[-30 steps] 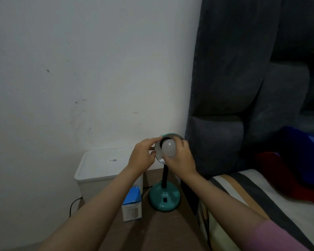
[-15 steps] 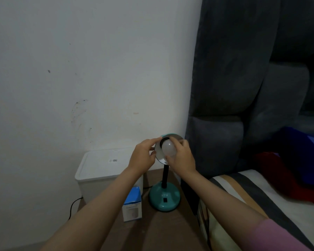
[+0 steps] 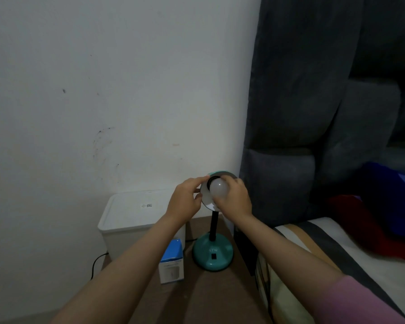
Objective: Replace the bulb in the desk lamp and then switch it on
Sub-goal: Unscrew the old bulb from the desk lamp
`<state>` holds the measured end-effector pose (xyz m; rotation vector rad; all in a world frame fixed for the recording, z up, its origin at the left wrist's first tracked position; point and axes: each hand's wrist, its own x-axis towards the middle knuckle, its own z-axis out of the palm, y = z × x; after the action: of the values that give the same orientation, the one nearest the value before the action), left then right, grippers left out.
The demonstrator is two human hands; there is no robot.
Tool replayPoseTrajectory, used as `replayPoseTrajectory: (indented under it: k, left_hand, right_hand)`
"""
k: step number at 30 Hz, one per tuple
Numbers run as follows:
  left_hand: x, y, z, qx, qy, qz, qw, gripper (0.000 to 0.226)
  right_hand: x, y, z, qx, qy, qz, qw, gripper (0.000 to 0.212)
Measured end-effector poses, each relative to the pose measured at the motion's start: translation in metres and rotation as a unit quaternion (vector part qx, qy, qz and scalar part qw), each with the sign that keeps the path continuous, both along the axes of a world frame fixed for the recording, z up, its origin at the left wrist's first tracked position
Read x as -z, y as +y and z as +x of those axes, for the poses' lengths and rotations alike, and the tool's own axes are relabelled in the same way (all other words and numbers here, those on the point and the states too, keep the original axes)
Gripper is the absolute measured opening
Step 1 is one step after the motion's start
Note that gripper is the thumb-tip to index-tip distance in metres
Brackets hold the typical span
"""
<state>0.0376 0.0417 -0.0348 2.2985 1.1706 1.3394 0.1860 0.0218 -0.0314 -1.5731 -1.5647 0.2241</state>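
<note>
A teal desk lamp stands on a brown bedside table, its round base (image 3: 212, 253) near the table's back and its shade (image 3: 205, 198) tilted toward me. A white bulb (image 3: 218, 190) sits at the dark socket inside the shade. My right hand (image 3: 234, 199) wraps around the bulb from the right and below. My left hand (image 3: 185, 200) pinches the shade's left rim with thumb and fingers. The lamp is unlit. A small black switch shows on the base.
A blue and white bulb box (image 3: 171, 261) stands left of the lamp base. Behind it sits a white lidded bin (image 3: 131, 213) against the wall, with a black cable (image 3: 96, 263) running down. A grey padded headboard (image 3: 313, 113) and a striped bed (image 3: 337, 249) are on the right.
My right hand has shifted slightly around the bulb, fingers now higher over its right side. The left hand stays on the shade rim. The lamp has not moved.
</note>
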Motion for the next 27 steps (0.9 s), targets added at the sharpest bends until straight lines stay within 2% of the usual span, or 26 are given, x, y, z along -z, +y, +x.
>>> replayPoseTrajectory:
  k: [5,12,16,19,23,27]
  left_hand:
    - [-0.001,-0.001,0.002,-0.004,-0.005,-0.008,1.000,0.054]
    - [0.000,0.000,0.002,-0.006,-0.008,-0.011,1.000,0.055]
    - [0.001,0.000,0.001,-0.006,-0.009,-0.012,1.000,0.056]
    - [0.001,0.000,0.001,-0.006,-0.014,-0.013,1.000,0.056]
    - [0.002,0.000,0.002,-0.008,-0.020,-0.013,1.000,0.055]
    - [0.002,-0.001,0.004,-0.006,-0.021,-0.015,1.000,0.056]
  right_hand:
    - [0.001,-0.002,0.004,-0.010,-0.038,0.017,0.999,0.063]
    - [0.003,-0.006,-0.005,0.043,0.088,-0.007,0.995,0.065]
    - [0.001,-0.004,-0.007,0.044,0.146,-0.022,0.988,0.052]
    - [0.000,-0.004,-0.008,0.028,0.116,-0.014,0.993,0.048]
    - [-0.003,-0.006,-0.003,0.028,0.037,-0.028,0.999,0.057]
    - [-0.003,-0.008,-0.007,0.024,0.067,-0.013,0.997,0.062]
